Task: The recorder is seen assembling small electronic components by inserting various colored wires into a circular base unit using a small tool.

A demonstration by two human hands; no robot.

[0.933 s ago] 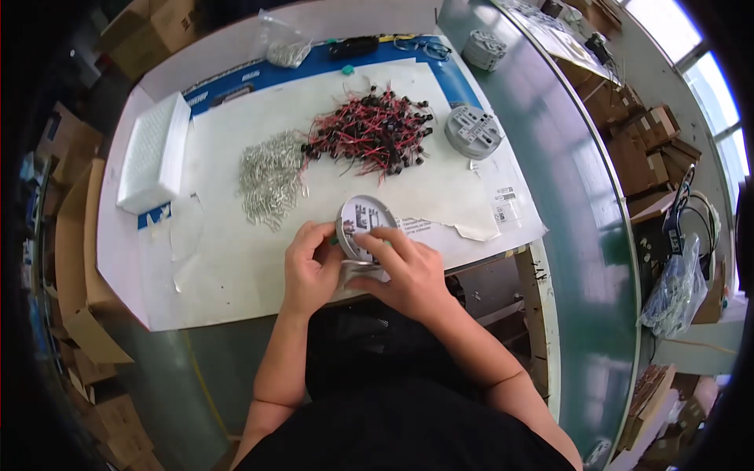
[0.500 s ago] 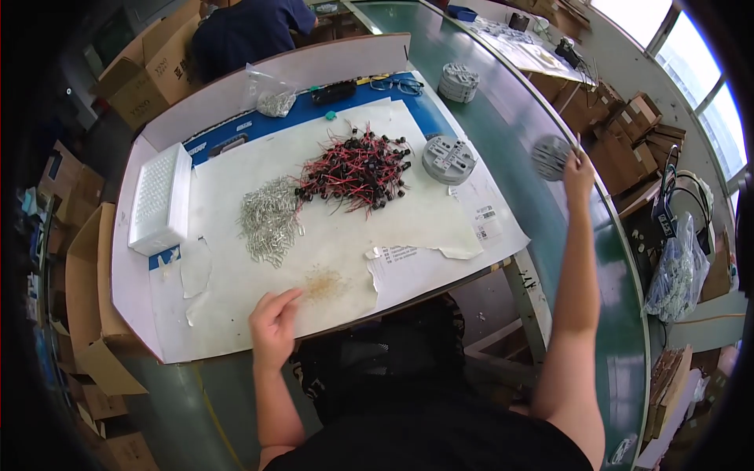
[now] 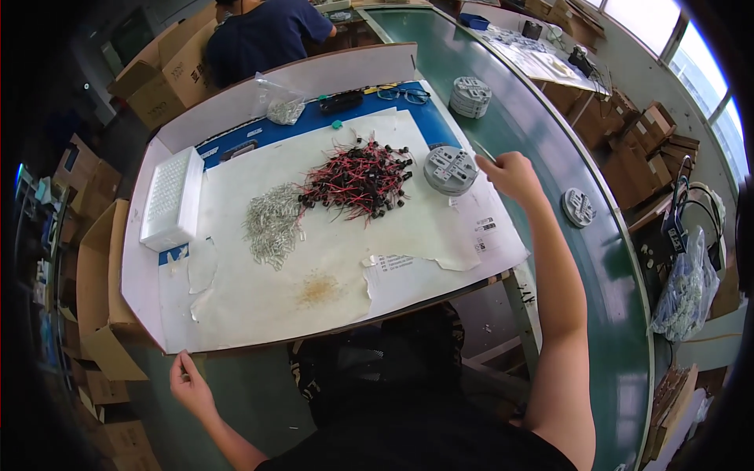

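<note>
My right hand (image 3: 510,174) reaches over the right side of the worktable, its fingers closed round a thin stick-like tool (image 3: 482,149). The hand is beside a stack of round grey discs (image 3: 450,169) with pale rectangular parts on top. My left hand (image 3: 191,387) hovers at the table's near left corner, thumb and fingers pinched together; whether anything is between them is hidden. On the white paper (image 3: 259,314) lie a heap of black parts with red wires (image 3: 357,179) and a pile of small clear pieces (image 3: 271,228).
A white foam tray (image 3: 171,196) stands at the left. Further right, a green belt (image 3: 542,149) carries a lone grey disc (image 3: 579,207) and another disc stack (image 3: 470,96). Glasses (image 3: 404,95) and a plastic bag (image 3: 283,106) lie at the back. Beyond sits another person (image 3: 263,39).
My right hand has moved left from the grey disc on the belt to the stack on the table. That disc now lies nearer. My left hand has moved left and closer to me.
</note>
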